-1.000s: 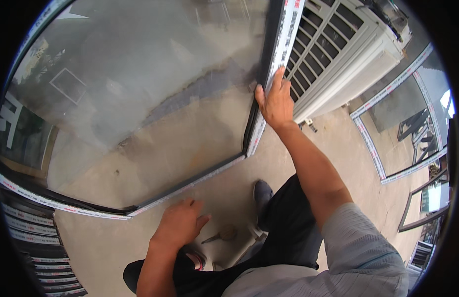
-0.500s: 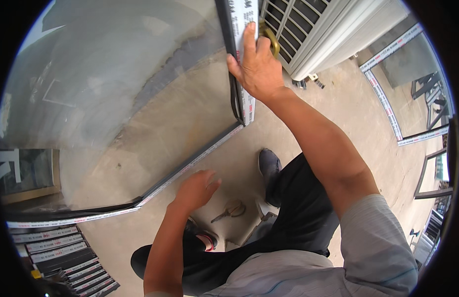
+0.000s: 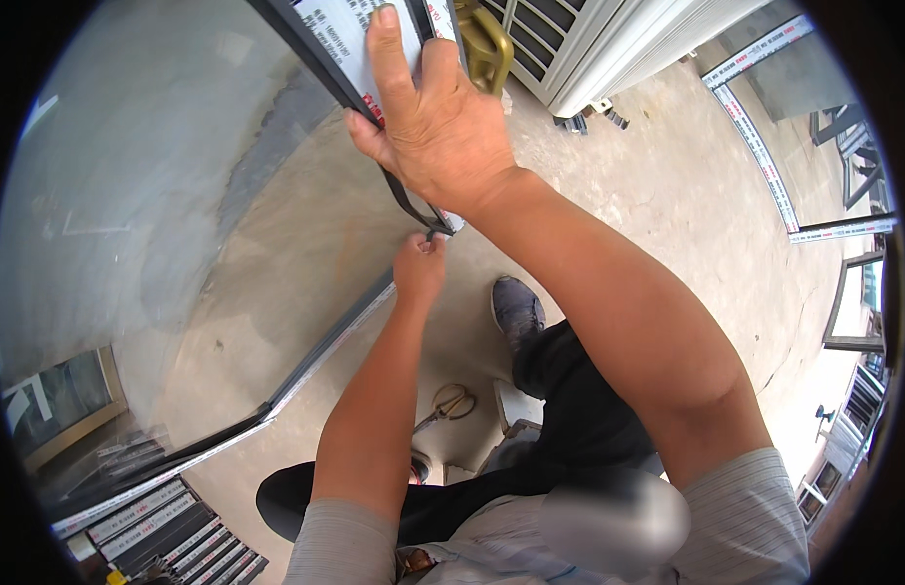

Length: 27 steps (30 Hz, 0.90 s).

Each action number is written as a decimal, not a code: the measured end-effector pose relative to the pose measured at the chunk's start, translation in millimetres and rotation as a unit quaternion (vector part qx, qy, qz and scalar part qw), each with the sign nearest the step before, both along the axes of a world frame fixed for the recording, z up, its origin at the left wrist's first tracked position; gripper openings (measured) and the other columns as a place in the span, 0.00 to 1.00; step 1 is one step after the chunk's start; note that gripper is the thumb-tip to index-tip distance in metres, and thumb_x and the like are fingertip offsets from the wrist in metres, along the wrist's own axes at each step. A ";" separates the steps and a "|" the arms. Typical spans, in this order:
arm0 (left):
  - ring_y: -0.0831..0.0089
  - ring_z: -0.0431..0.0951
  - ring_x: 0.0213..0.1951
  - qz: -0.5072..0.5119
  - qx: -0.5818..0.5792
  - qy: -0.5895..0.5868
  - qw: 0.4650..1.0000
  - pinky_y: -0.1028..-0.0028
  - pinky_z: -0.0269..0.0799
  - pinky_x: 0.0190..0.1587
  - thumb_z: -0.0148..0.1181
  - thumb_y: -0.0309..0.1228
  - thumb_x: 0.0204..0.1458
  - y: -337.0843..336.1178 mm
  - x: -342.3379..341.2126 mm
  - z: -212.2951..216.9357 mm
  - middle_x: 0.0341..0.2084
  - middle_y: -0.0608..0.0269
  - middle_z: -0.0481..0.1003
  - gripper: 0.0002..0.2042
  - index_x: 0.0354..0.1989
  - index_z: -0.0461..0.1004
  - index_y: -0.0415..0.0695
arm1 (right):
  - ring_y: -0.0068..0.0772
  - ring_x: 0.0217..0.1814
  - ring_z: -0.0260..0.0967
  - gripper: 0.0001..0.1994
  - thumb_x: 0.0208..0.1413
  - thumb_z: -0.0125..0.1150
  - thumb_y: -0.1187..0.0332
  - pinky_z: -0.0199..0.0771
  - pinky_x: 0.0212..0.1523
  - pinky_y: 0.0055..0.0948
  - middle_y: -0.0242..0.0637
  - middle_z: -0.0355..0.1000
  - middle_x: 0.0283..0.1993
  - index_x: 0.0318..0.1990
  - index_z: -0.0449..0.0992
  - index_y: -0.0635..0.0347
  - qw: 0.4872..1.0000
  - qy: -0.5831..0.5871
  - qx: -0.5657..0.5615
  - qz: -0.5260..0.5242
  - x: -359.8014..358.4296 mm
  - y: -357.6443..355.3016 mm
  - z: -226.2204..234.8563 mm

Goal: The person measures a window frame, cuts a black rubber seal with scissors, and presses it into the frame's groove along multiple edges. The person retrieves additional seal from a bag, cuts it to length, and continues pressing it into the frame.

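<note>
A large glass pane [image 3: 209,166] in a window frame [image 3: 340,336] with protective film stands tilted in front of me. My right hand [image 3: 448,136] grips the frame's right side, thumb at the inner edge and fingers spread over the white film. Along that side a black rubber seal strip [image 3: 406,200] bows out loose from the glass near the lower right corner. My left hand [image 3: 420,268] is at this corner, its fingers closed in a pinch on the strip's end; the fingertips are partly hidden.
Scissors [image 3: 451,405] lie on the floor between my feet, near a small grey-white block [image 3: 518,405]. A brass-coloured handle [image 3: 490,54] and a white slatted unit [image 3: 594,58] stand beyond the frame. Filmed profiles [image 3: 170,531] are stacked at lower left; another frame [image 3: 760,161] is at right.
My left hand has moved up and right from below the frame to its corner and closed there. The frame's right side, with my right hand on it, has tilted leftward and come closer.
</note>
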<state>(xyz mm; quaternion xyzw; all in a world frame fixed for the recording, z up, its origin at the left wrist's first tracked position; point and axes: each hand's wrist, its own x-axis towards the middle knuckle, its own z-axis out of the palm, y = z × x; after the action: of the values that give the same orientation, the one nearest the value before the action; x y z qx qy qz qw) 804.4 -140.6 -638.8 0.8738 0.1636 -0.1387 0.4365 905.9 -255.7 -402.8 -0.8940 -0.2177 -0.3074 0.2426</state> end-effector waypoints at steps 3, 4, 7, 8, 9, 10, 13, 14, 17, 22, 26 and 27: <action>0.52 0.86 0.38 0.038 0.006 0.011 0.999 0.58 0.79 0.43 0.62 0.43 0.60 -14.0 11.0 -6.3 0.33 0.49 0.84 0.20 0.39 0.83 0.34 | 0.46 0.40 0.67 0.48 0.60 0.68 0.52 0.76 0.21 0.39 0.50 0.60 0.42 0.79 0.39 0.43 1.000 0.028 0.002 0.010 0.6 1.9 -1.5; 0.52 0.86 0.37 0.050 0.011 0.015 0.999 0.59 0.79 0.42 0.62 0.43 0.60 -22.3 12.3 -1.4 0.32 0.49 0.84 0.19 0.38 0.83 0.35 | 0.46 0.40 0.67 0.48 0.60 0.68 0.52 0.76 0.21 0.38 0.50 0.60 0.42 0.79 0.39 0.43 1.000 0.027 0.005 0.009 1.7 -0.9 -4.3; 0.53 0.86 0.36 0.089 0.020 0.013 0.996 0.59 0.78 0.41 0.62 0.43 0.59 -31.5 11.1 5.4 0.31 0.50 0.85 0.18 0.36 0.84 0.36 | 0.44 0.38 0.67 0.49 0.60 0.69 0.52 0.74 0.19 0.38 0.49 0.60 0.41 0.79 0.39 0.41 0.999 0.026 0.015 0.012 2.7 -2.1 -5.5; 0.53 0.86 0.36 0.097 0.016 0.005 0.995 0.59 0.78 0.41 0.62 0.43 0.59 -30.5 11.3 6.0 0.31 0.51 0.84 0.18 0.36 0.84 0.37 | 0.43 0.37 0.67 0.49 0.59 0.69 0.52 0.73 0.19 0.38 0.49 0.59 0.41 0.79 0.39 0.41 0.999 0.030 0.018 0.014 3.1 -1.1 -4.5; 0.53 0.86 0.36 0.105 0.012 0.000 0.994 0.58 0.78 0.41 0.62 0.43 0.58 -30.1 10.4 7.6 0.31 0.51 0.84 0.17 0.36 0.84 0.38 | 0.42 0.36 0.67 0.49 0.59 0.70 0.51 0.72 0.18 0.38 0.49 0.59 0.41 0.79 0.39 0.40 0.999 0.036 0.020 0.014 3.0 -1.0 -4.7; 0.53 0.85 0.36 0.096 0.021 0.007 0.995 0.58 0.78 0.40 0.62 0.43 0.57 -29.0 9.1 9.3 0.30 0.51 0.84 0.17 0.35 0.84 0.39 | 0.42 0.35 0.66 0.49 0.59 0.70 0.51 0.72 0.18 0.38 0.48 0.59 0.41 0.79 0.39 0.40 0.999 0.034 0.021 0.013 3.2 -1.0 -5.4; 0.51 0.85 0.35 0.071 0.049 0.018 0.996 0.57 0.78 0.40 0.64 0.44 0.54 -25.8 3.1 15.7 0.29 0.52 0.84 0.16 0.32 0.83 0.41 | 0.41 0.33 0.66 0.50 0.58 0.71 0.51 0.71 0.18 0.38 0.48 0.60 0.41 0.79 0.39 0.40 0.999 0.024 0.025 0.011 4.6 -2.8 -8.4; 0.51 0.85 0.34 0.062 0.061 0.015 0.996 0.57 0.78 0.40 0.64 0.44 0.53 -25.7 -0.2 18.2 0.28 0.53 0.84 0.16 0.31 0.82 0.41 | 0.42 0.33 0.67 0.51 0.57 0.71 0.52 0.71 0.18 0.39 0.48 0.60 0.41 0.79 0.39 0.41 0.999 0.017 0.026 0.010 5.0 -4.5 -9.4; 0.50 0.84 0.33 0.074 0.065 0.009 0.995 0.57 0.78 0.39 0.65 0.43 0.52 -19.4 -7.4 15.1 0.27 0.53 0.83 0.16 0.28 0.80 0.40 | 0.46 0.32 0.71 0.43 0.56 0.72 0.58 0.75 0.24 0.43 0.49 0.65 0.40 0.74 0.53 0.56 1.000 -0.008 0.000 -0.007 4.0 -1.5 4.8; 0.53 0.84 0.31 0.098 0.025 -0.005 0.995 0.59 0.78 0.39 0.69 0.40 0.50 -14.9 -8.6 5.9 0.25 0.53 0.82 0.15 0.28 0.78 0.40 | 0.55 0.34 0.68 0.55 0.52 0.73 0.59 0.73 0.27 0.52 0.53 0.60 0.42 0.79 0.39 0.57 0.999 0.008 0.023 0.025 6.5 -4.3 6.1; 0.65 0.82 0.27 0.099 -0.023 -0.035 0.994 0.65 0.76 0.35 0.71 0.39 0.53 -17.6 -17.5 -6.5 0.23 0.55 0.82 0.15 0.28 0.78 0.38 | 0.55 0.34 0.69 0.52 0.53 0.73 0.58 0.74 0.27 0.51 0.53 0.61 0.42 0.79 0.42 0.58 1.000 0.027 0.008 0.015 3.3 -3.5 13.7; 0.69 0.82 0.25 0.098 -0.034 -0.049 0.993 0.67 0.75 0.33 0.71 0.38 0.55 -20.7 -20.1 -6.9 0.22 0.57 0.81 0.15 0.28 0.78 0.37 | 0.55 0.34 0.69 0.52 0.54 0.73 0.58 0.74 0.27 0.52 0.53 0.61 0.42 0.79 0.42 0.58 0.999 0.035 0.006 0.015 2.9 -4.4 13.2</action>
<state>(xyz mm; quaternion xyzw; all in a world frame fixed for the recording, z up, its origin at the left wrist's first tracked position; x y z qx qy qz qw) 784.3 -161.2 -645.7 0.8437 0.2220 -0.0579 0.4853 908.8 -260.1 -389.5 -0.8995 -0.2208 -0.2736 0.2595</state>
